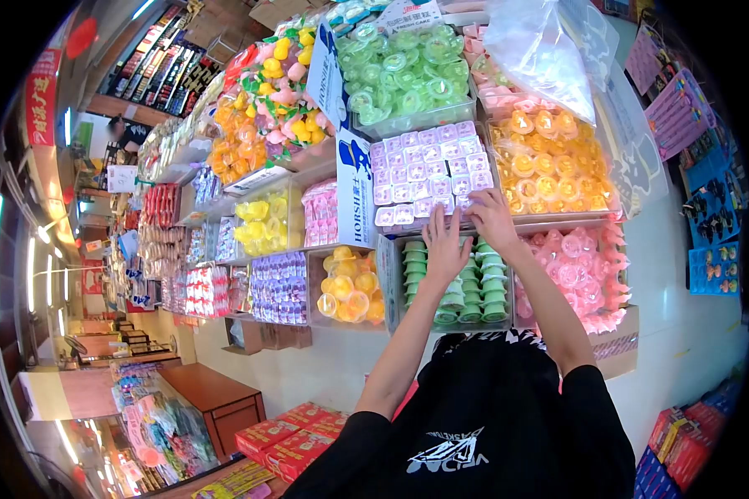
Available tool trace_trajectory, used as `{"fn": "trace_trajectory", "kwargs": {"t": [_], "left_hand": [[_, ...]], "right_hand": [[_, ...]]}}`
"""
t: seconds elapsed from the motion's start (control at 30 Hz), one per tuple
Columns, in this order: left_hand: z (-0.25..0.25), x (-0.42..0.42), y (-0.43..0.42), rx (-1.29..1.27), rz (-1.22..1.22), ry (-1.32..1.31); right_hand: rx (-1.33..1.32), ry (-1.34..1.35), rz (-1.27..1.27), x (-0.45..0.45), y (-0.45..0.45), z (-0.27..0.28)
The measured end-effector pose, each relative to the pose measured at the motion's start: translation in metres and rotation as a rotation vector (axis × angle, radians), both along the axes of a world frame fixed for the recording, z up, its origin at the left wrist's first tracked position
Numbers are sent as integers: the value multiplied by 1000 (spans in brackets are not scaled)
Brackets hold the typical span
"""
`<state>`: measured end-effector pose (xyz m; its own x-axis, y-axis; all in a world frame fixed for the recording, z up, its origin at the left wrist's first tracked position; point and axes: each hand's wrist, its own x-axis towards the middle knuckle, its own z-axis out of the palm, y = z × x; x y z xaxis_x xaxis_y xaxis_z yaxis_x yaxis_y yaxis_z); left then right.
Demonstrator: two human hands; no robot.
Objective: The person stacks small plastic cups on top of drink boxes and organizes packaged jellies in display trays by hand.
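Observation:
Small square purple-and-white cups [429, 162] stand in rows in a clear bin in the middle of the display. My left hand [447, 245] is at the bin's front edge, its fingertips at the front row of cups. Beside it, my right hand [491, 218] reaches over the front right corner, fingertips on or close to the cups there. Whether either hand grips a cup is hidden. Under my wrists lie stacked green cups [470, 287], with pink cups [566, 266] to the right.
Orange cups [549, 158] fill the bin at the right, and green jelly cups [408, 71] the one behind. A white-and-blue sign [355, 191] stands left of the purple cups. Red boxes [295, 441] lie low at the left. A person [129, 133] is far off at left.

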<state>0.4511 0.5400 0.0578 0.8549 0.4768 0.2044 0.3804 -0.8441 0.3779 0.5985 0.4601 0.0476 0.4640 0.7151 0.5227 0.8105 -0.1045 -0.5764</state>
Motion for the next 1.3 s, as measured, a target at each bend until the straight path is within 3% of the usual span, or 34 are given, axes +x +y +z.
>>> {"fn": "trace_trajectory", "kwargs": {"t": [0.5, 0.6, 0.93, 1.3], "left_hand": [[0, 4, -1, -26, 1, -43], [2, -2, 1, -54, 34, -52], [23, 16, 59, -107, 83, -71], [16, 53, 116, 12, 116, 156]], "right_hand": [[29, 78, -3, -1, -5, 3], [0, -9, -6, -2, -5, 6], [-289, -287, 102, 23, 32, 34], [-496, -278, 86, 50, 91, 21]]}}
